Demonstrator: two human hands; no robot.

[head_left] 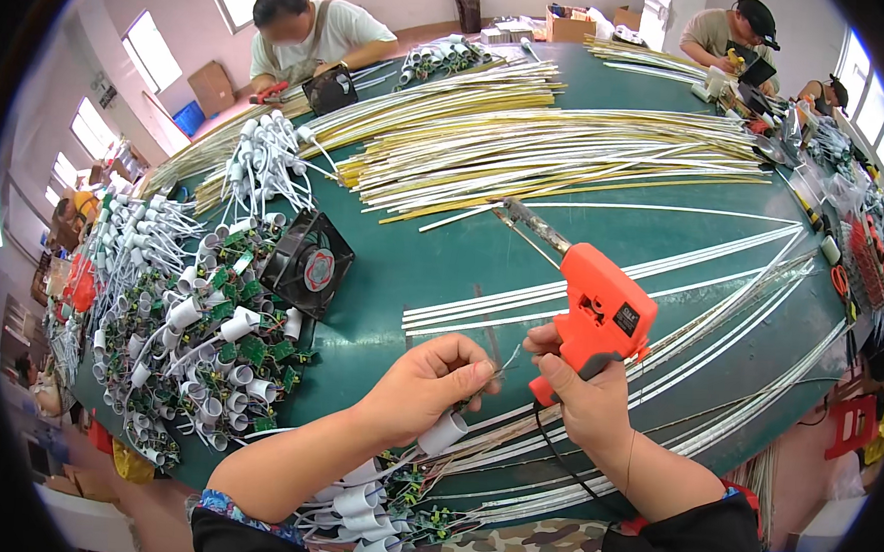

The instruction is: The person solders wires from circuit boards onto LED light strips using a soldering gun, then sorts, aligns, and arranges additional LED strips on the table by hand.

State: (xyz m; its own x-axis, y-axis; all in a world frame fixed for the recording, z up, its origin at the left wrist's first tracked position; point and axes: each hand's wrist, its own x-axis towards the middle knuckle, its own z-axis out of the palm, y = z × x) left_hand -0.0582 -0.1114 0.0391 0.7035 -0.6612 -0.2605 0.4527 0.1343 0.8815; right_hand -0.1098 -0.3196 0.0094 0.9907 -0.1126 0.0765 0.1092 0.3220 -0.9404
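My right hand [595, 404] is wrapped round the handle of a red soldering gun [606, 300], whose metal tip points up and away to the left. A black cord runs down from its handle. Left of it, my left hand [437, 376] is closed in a pinch on thin wires [505, 364], their ends sticking out toward my right fingertips. Below the pinching fingers hangs a white plastic cylinder [443, 434]; whether it joins these wires is hidden. Several more white cylinders with green circuit boards [365, 512] lie by my lap.
A black fan [309, 267] stands at left beside a large heap of white cylinders and green boards [224, 335]. Long white and yellow strips [558, 152] cover the far table, and more white strips [601, 284] lie under my hands. Co-workers sit at the far side [320, 30].
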